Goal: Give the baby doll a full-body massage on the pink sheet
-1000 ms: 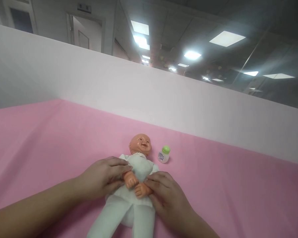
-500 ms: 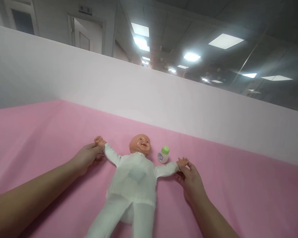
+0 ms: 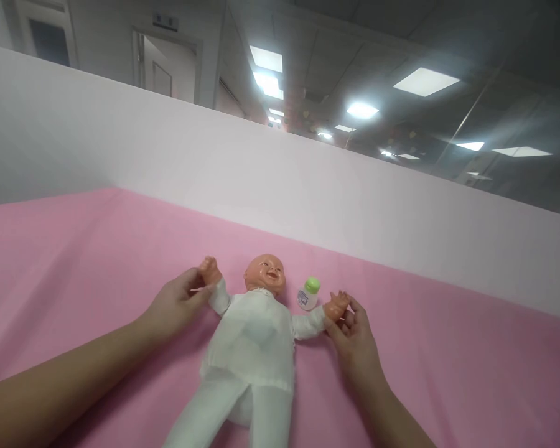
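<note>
A baby doll (image 3: 252, 336) in white clothes lies face up on a pink cloth (image 3: 121, 267), its head towards the far side and its lower legs cut off by the frame's bottom edge. My left hand (image 3: 180, 302) is closed round the doll's hand and wrist on the left, thumb and fingers on either side of it. On the right, my right hand (image 3: 354, 339) grips the doll's other hand, which is raised a little. Both doll arms are bent. Close to the doll's head stands a small white bottle (image 3: 308, 295) with a green cap, touched by neither hand.
A white wall panel (image 3: 280, 180) rises along the far edge of the pink surface. Beyond it are a doorway (image 3: 170, 68) and ceiling lights (image 3: 427, 81). The pink cloth stretches out to both sides of the doll.
Both my hands have moved inward, bringing the doll's hands nearer its body. The doll's arms were stretched out sideways and are now bent. The bottle has stayed in place.
</note>
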Tool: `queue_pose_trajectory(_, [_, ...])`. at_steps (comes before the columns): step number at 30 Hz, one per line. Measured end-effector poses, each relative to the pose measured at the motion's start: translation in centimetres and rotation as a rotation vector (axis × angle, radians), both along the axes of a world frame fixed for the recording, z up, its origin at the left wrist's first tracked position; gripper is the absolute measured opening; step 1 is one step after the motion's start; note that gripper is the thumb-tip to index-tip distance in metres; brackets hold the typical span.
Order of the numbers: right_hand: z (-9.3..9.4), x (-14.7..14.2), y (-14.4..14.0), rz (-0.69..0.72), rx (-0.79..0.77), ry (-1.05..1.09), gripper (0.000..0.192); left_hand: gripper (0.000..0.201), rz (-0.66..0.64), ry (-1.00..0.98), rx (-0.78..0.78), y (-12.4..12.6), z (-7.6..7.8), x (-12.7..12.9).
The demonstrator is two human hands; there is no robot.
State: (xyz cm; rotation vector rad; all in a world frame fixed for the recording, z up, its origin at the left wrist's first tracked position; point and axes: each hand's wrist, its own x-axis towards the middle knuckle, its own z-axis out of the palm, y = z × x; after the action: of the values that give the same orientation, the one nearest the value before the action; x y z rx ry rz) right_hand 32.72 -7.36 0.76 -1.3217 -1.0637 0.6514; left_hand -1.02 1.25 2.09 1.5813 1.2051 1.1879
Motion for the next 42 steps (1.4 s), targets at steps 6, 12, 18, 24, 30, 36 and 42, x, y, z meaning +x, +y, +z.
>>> queue_pose_trajectory(6, [1.1,-2.9,-2.6,0.351,0.063,-0.636,0.037,0.033,-0.369,0.496,0.515,-2.0,-0.6,0.7])
queue_pose_trajectory(12, [0.6,-3.7,-2.8,0.488,0.177,-0.984,0.040,0.035,-0.395,0.642,0.709,-1.7,-2.1,1.0])
queue_pose_trajectory(18, [0.4,-3.6,-2.5,0.427,0.118,-0.903,0.039,0.036,-0.357,0.505,0.635,-1.5,-1.7,0.9])
queue_pose_trajectory(24, [0.6,-0.6,-0.8,0.155,-0.063,-0.206,0.055,0.029,-0.115,-0.012,0.006,0.4,-1.1,0.0])
queue_pose_trajectory(30, [-1.2,3.5,1.4,-0.023,-0.192,0.328,0.053,0.033,0.093,-0.497,-0.413,3.4,-2.1,-1.3])
queue_pose_trajectory(36, [-1.4,3.9,1.6,-0.013,-0.305,0.275,0.048,0.038,0.058,-0.452,-0.390,3.5,-2.0,-1.3])
queue_pose_trajectory(42, [-0.2,1.6,0.5,-0.024,-0.091,0.053,0.068,0.047,-0.004,-0.285,-0.126,2.1,-1.9,-0.7])
